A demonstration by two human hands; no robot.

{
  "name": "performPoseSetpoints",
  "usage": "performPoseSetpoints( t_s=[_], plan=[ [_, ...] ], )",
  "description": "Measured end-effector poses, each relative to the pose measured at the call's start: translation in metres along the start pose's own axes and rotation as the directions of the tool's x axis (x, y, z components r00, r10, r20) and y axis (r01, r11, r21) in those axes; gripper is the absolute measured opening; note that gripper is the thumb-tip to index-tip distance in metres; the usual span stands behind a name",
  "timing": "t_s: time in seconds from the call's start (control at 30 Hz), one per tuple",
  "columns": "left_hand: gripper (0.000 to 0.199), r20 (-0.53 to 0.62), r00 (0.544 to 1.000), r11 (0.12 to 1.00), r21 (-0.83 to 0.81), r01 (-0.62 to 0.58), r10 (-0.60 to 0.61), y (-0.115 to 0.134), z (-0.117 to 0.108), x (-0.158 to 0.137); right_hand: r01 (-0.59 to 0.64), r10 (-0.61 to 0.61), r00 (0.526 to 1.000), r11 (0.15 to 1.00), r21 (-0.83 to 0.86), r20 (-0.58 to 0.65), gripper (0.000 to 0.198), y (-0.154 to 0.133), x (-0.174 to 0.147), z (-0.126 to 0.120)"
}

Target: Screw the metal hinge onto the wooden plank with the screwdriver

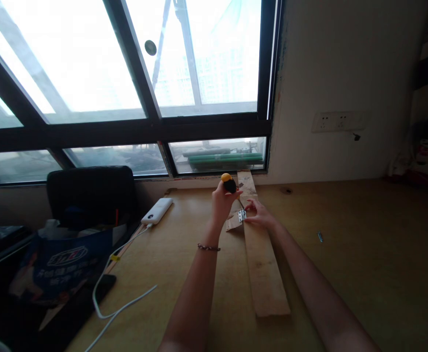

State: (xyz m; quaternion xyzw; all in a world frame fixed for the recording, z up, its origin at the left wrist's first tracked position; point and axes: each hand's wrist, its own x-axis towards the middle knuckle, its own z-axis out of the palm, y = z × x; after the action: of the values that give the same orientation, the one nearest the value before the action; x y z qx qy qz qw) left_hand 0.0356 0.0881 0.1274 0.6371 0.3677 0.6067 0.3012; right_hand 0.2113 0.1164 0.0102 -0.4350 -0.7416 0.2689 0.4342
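My left hand (221,201) is closed around a screwdriver (229,183) with a yellow and black handle. Its shaft slants down to a small silver hinge (242,215). The hinge lies at the left edge of a long wooden board (265,274), beside a short piece of wood (233,223). On the other side, my right hand (259,214) rests on the board, thumb and finger bent around the hinge by the screwdriver's tip. Whether a screw sits under the tip is too small to tell.
A small metal piece (320,236), perhaps screws, lies on the table (346,293) at the right. At the left are a white power bank (157,211) with a white cable (95,293), a blue bag (67,259) and a black chair (91,190). The window (206,58) stands behind.
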Motion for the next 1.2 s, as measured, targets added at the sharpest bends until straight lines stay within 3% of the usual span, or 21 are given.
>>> performPoseSetpoints(
  t_s=[0.37, 0.63, 0.87, 1.07, 1.2],
  plan=[
    [0.03, 0.132, 0.987, 0.993, 0.059, -0.099, 0.091, -0.003, 0.01, -0.005, 0.016, -0.016, 1.0, 0.999, 0.031, 0.005, 0.074, 0.002, 0.0, 0.0],
    [0.033, 0.014, 0.995, 0.979, 0.18, -0.1, 0.099, 0.003, 0.01, -0.007, 0.022, -0.022, 1.0, 0.999, 0.024, 0.009, 0.074, 0.0, 0.0, 0.0],
    [0.031, 0.043, 0.993, 0.94, 0.321, -0.116, 0.108, 0.007, 0.007, -0.006, 0.022, -0.022, 1.0, 1.0, -0.004, -0.004, 0.075, 0.0, 0.0, 0.0],
    [0.026, 0.098, 0.989, 0.943, 0.303, -0.136, 0.111, 0.003, 0.006, -0.005, 0.032, -0.032, 0.999, 0.999, -0.006, 0.003, 0.074, 0.0, 0.0, 0.001],
    [0.023, 0.159, 0.983, 0.97, 0.207, -0.128, 0.096, 0.003, 0.008, -0.005, 0.029, -0.029, 1.0, 1.0, -0.009, 0.004, 0.074, 0.001, 0.001, 0.001]
  ],
)
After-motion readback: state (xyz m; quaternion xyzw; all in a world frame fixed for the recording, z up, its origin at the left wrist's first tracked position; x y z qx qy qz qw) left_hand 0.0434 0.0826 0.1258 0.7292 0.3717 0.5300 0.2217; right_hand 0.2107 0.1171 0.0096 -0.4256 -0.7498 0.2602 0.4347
